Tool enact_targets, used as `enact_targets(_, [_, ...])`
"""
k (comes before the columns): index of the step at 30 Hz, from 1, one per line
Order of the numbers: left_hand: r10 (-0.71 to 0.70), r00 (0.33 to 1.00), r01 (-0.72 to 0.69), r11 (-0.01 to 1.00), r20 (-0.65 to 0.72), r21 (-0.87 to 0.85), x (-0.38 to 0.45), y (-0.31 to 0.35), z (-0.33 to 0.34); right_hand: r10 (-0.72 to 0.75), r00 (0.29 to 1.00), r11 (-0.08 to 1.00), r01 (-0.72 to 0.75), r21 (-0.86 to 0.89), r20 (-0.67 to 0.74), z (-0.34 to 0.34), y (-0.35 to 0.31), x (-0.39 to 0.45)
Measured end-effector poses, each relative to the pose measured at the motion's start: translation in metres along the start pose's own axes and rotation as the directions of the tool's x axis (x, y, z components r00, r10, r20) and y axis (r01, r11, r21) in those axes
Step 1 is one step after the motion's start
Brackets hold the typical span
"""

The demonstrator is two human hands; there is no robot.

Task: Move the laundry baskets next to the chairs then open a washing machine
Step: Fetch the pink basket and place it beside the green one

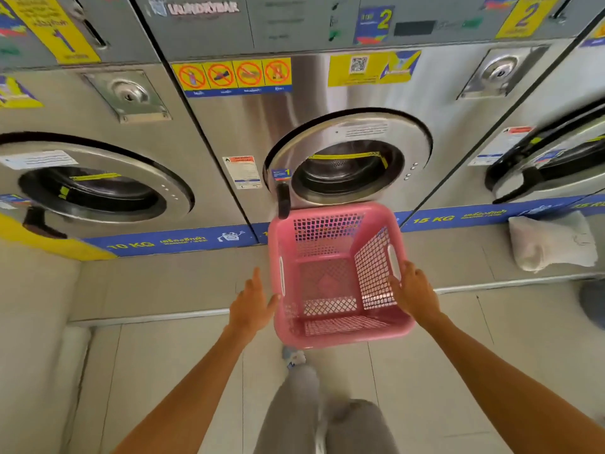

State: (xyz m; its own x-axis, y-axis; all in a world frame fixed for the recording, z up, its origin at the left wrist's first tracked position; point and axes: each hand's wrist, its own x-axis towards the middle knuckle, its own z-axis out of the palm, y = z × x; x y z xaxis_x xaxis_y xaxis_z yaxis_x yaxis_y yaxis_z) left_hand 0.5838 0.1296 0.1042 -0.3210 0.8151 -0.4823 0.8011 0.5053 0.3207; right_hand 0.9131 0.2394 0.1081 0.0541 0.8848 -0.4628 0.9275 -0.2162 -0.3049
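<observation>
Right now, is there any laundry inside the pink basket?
No, the pink laundry basket is empty; its bare mesh bottom and walls show through, with the left hand and right hand at its sides.

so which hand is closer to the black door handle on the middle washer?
Left. The left hand sits at the pink basket's left wall, almost below the black door handle. The right hand is on the basket's far side, further off.
</observation>
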Motion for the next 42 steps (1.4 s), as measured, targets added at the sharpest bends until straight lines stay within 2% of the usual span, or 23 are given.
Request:
enact_targets(4, [-0.032,1.0,0.032,0.997,0.001,-0.069,0.05,-0.002,0.037,0.032,0.997,0.997,-0.037,-0.074,-0.073,0.023,0.02,0.053])
enact_targets(8, [-0.059,0.998,0.056,0.987,-0.013,-0.148,0.088,-0.009,0.076,0.035,0.996,0.997,-0.04,-0.064,-0.079,0.048,0.038,0.097])
enact_targets(11, [-0.082,0.992,0.054,0.961,-0.092,-0.271,0.105,-0.008,0.098,-0.031,0.994,0.998,0.025,-0.062,-0.103,0.063,0.048,0.121])
enact_targets(17, [-0.141,0.96,0.029,0.909,-0.241,-0.416,0.125,0.0,0.124,-0.076,0.982,0.995,0.062,-0.084,-0.172,0.08,0.059,0.145])
enact_targets(21, [-0.198,0.932,0.054,0.904,-0.303,-0.424,0.123,-0.004,0.132,-0.138,0.964,0.99,0.143,0.005,-0.226,0.09,0.065,0.146])
enact_targets(27, [-0.346,0.895,0.174,0.852,-0.283,-0.493,0.065,-0.044,0.144,-0.241,0.959,0.97,0.241,-0.019,-0.147,0.102,0.041,0.115])
enact_targets(31, [-0.512,0.811,0.299,0.777,-0.282,-0.554,0.0,-0.089,0.144,-0.371,0.926,0.928,0.367,-0.061,-0.07,0.123,-0.001,0.08])
enact_targets(35, [-0.691,0.672,0.417,0.649,-0.265,-0.636,-0.071,-0.139,0.136,-0.522,0.853,0.847,0.52,-0.109,0.015,0.156,-0.064,0.041])
enact_targets(38, [-0.794,0.546,0.476,0.556,-0.267,-0.681,-0.119,-0.182,0.128,-0.635,0.764,0.751,0.645,-0.143,0.112,0.185,-0.123,0.01])
enact_targets(42, [-0.891,0.382,0.503,0.425,-0.247,-0.752,-0.186,-0.239,0.123,-0.769,0.601,0.579,0.799,-0.161,0.218,0.227,-0.21,-0.036])
